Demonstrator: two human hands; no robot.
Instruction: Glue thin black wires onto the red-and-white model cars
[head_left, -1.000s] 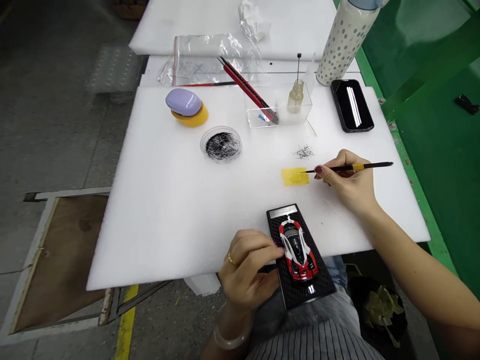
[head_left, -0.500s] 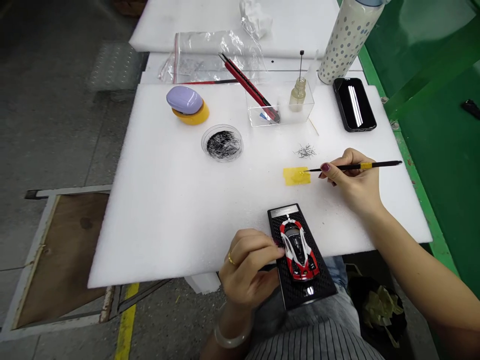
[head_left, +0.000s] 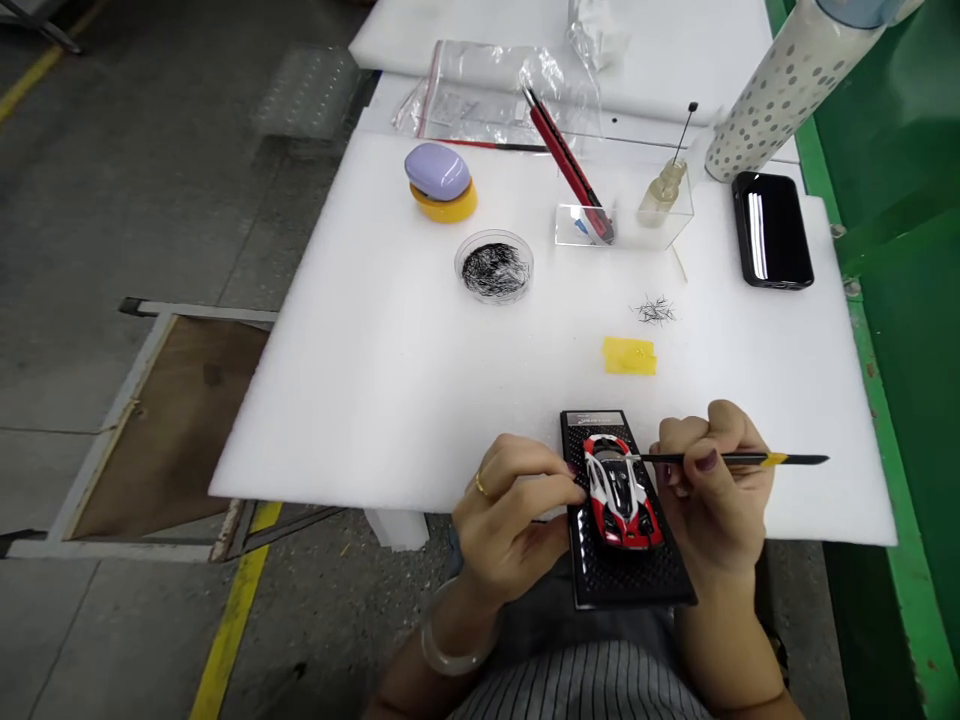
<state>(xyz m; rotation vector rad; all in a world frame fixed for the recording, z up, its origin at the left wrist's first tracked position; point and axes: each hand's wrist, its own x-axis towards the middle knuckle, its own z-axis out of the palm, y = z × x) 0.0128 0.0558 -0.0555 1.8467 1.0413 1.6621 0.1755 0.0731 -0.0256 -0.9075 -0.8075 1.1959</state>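
A red and white model sports car [head_left: 621,492] sits on a black perforated display base [head_left: 628,582], close to the near edge of a white foam sheet [head_left: 337,400]. My left hand [head_left: 510,510] grips the left side of the base, with its fingertips against the car. My right hand [head_left: 712,480] holds a thin black tool [head_left: 742,459] with a yellow band, and its fine tip reaches over the front of the car. A small yellow patch [head_left: 628,356] and a few loose black bristles [head_left: 655,311] lie farther out on the foam.
A round dish of black bristles [head_left: 493,267], a purple and yellow case [head_left: 441,180], a transparent box [head_left: 585,228] holding a red cutter [head_left: 568,160], a small glass bottle [head_left: 664,195], a black phone [head_left: 772,230] and a dotted flask [head_left: 787,100] stand beyond. Green framing [head_left: 892,480] runs along the right.
My right hand has moved from beside the yellow patch to the car, bringing the tool's tip over the car's front. The whole view has shifted, and my left hand still grips the base.
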